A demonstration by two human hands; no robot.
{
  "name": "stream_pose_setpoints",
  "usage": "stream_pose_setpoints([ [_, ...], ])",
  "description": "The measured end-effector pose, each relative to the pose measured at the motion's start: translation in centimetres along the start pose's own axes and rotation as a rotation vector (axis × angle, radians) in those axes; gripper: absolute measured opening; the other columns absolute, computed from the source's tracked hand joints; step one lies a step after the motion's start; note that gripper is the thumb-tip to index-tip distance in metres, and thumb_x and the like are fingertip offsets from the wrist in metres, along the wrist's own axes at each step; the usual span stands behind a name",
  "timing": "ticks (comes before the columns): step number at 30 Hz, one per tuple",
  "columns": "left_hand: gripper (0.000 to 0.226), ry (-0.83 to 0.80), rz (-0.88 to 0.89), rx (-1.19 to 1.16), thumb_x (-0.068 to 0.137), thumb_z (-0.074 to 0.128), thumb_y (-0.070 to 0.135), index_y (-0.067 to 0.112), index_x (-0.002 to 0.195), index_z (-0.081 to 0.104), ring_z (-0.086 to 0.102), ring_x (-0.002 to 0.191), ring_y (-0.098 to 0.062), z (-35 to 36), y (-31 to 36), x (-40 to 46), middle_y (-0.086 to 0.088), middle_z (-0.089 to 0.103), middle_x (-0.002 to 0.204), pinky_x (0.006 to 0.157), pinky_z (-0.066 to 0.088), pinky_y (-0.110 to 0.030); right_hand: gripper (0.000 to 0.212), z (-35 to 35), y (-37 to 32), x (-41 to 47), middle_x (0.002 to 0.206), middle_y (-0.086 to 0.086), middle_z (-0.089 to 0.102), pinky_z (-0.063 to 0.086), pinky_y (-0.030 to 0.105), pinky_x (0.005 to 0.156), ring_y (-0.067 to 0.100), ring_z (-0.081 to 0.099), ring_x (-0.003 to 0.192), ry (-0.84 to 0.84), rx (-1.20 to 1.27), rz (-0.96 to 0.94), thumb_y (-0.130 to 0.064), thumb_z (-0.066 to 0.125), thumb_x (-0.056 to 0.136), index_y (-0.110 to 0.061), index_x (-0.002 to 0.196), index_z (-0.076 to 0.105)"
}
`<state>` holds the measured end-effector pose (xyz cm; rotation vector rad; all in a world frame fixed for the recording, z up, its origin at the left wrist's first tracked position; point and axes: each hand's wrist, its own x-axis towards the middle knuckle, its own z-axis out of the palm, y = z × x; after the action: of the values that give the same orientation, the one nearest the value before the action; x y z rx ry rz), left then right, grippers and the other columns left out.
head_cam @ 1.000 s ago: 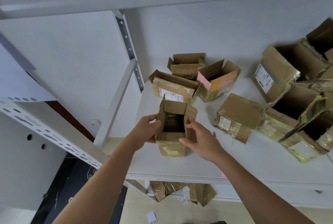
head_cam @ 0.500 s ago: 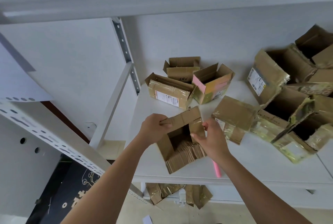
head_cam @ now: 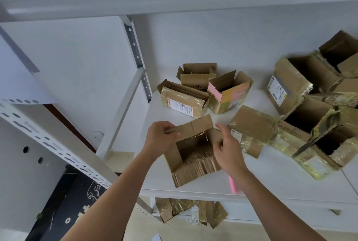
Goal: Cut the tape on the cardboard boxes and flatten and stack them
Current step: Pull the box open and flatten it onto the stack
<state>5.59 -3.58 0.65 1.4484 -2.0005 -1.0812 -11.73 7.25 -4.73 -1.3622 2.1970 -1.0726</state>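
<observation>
- Both of my hands are gripping the small open cardboard box [head_cam: 190,155] at the near edge of the white shelf [head_cam: 280,178].
- My left hand [head_cam: 159,140] has its fingers curled over the left end of the far top flap [head_cam: 193,127], pinching it where the flap folds outward.
- My right hand [head_cam: 226,147] pinches the box's right wall near the corner, thumb and fingers closed on the cardboard; the corner between flap and wall looks torn, with a ragged edge showing.
- That box sits tilted, mouth towards me, its inner floor rough and peeled in layers.
- Just under my right wrist a pink stick-like thing [head_cam: 232,184] lies on the shelf; I cannot tell what it is.
- Beyond the box, a flat taped box with a white label [head_cam: 184,103] lies on the shelf, and an open box with "AKF" printed on it [head_cam: 197,75] stands behind that.
- Next to those, a box with a pink side [head_cam: 228,92] stands open.
- To my right, a taped box lying on its side [head_cam: 251,130] is near my right hand.
- Farther right, a pile of larger boxes with yellowish tape [head_cam: 317,120] crowds the shelf, open mouths facing different ways.
- Below the shelf, flattened taped cardboard [head_cam: 186,210] lies on a lower level.
- At the left, grey perforated shelf uprights [head_cam: 135,47] rise against the wall.
</observation>
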Motion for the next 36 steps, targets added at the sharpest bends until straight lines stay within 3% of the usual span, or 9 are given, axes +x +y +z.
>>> stream_pose_setpoints([
  [4,0.050,0.202,-0.070,-0.109,0.079,0.081,0.020,0.020,0.124,0.059,0.059,0.093,-0.006,-0.4,-0.5,0.1,0.013,0.059,0.101,0.085,0.053,-0.026,0.041,-1.5,0.1,0.2,0.062,-0.016,0.046,0.035,0.015,0.049,0.000,0.052,0.053,0.010,0.127,-0.080,0.000,0.049,0.097,-0.016,0.134,0.057],
  [6,0.075,0.246,-0.102,-0.100,0.077,0.083,0.023,0.021,0.140,0.042,0.055,0.114,-0.017,-0.3,-1.0,0.1,0.003,0.055,0.123,0.097,0.050,-0.038,0.041,-1.7,0.0,0.5,0.061,-0.015,0.047,0.034,0.017,0.048,0.002,0.049,0.050,0.044,0.145,-0.050,0.000,0.051,0.095,-0.015,0.133,0.059],
  [11,0.102,0.202,-0.255,-0.079,0.071,0.086,0.031,0.018,0.149,0.021,0.047,0.128,-0.028,0.9,-3.3,-0.3,-0.009,0.042,0.144,0.102,0.047,-0.046,0.043,-1.8,-0.4,0.4,0.062,-0.012,0.052,0.036,0.011,0.045,-0.002,0.049,0.046,0.029,0.182,-0.019,0.002,0.052,0.094,-0.014,0.133,0.059],
  [20,0.073,0.254,-0.260,0.070,0.079,0.076,0.032,0.020,0.136,0.033,0.052,0.103,-0.021,2.6,-4.4,-0.3,-0.002,0.046,0.121,0.079,0.044,-0.033,0.051,-2.1,-0.9,0.4,0.060,-0.017,0.040,0.038,0.009,0.045,-0.006,0.051,0.049,-0.034,0.121,-0.013,-0.001,0.053,0.096,-0.022,0.142,0.048],
  [26,0.033,0.022,-0.229,-0.469,0.099,0.046,0.013,0.025,0.125,0.062,0.055,0.112,-0.026,-1.4,-4.0,0.0,-0.005,0.059,0.122,0.091,0.053,-0.041,0.057,-3.0,-0.1,1.8,0.086,-0.013,0.057,0.037,0.007,0.049,-0.005,0.046,0.057,-0.081,0.168,0.059,0.005,0.047,0.096,-0.030,0.141,0.050],
  [28,0.034,-0.010,-0.352,-0.695,0.098,0.040,0.012,0.016,0.104,0.073,0.063,0.103,-0.032,-3.2,-4.5,-0.1,-0.013,0.068,0.111,0.081,0.057,-0.041,0.054,-3.3,0.2,2.4,0.115,-0.006,0.060,0.040,0.009,0.057,-0.004,0.052,0.075,-0.130,0.177,0.096,0.007,0.044,0.095,-0.031,0.131,0.059],
  [30,0.036,-0.065,-0.479,-0.805,0.094,0.037,0.017,0.004,0.096,0.070,0.068,0.096,-0.038,-4.1,-5.2,0.0,-0.020,0.070,0.106,0.082,0.058,-0.046,0.056,-3.1,0.3,2.9,0.116,-0.010,0.062,0.042,0.017,0.066,-0.003,0.053,0.092,-0.165,0.240,0.141,0.009,0.042,0.090,-0.038,0.108,0.067],
  [33,0.030,-0.092,-0.602,-0.668,0.096,0.047,0.029,0.002,0.097,0.060,0.068,0.090,-0.037,-3.9,-5.9,0.5,-0.021,0.065,0.107,0.084,0.058,-0.047,0.042,-2.6,0.2,3.4,0.099,-0.008,0.068,0.053,0.039,0.082,0.015,0.059,0.099,-0.185,0.386,0.303,-0.003,0.047,0.089,-0.032,0.077,0.075],
  [36,0.036,-0.182,-0.597,-0.435,0.094,0.062,0.036,0.003,0.111,0.060,0.068,0.089,-0.027,-2.9,-6.0,0.5,-0.015,0.066,0.111,0.073,0.059,-0.035,0.028,-1.9,0.3,3.5,0.103,-0.004,0.069,0.052,0.046,0.086,0.023,0.061,0.100,-0.224,0.463,0.456,-0.020,0.053,0.091,-0.028,0.079,0.076],
])
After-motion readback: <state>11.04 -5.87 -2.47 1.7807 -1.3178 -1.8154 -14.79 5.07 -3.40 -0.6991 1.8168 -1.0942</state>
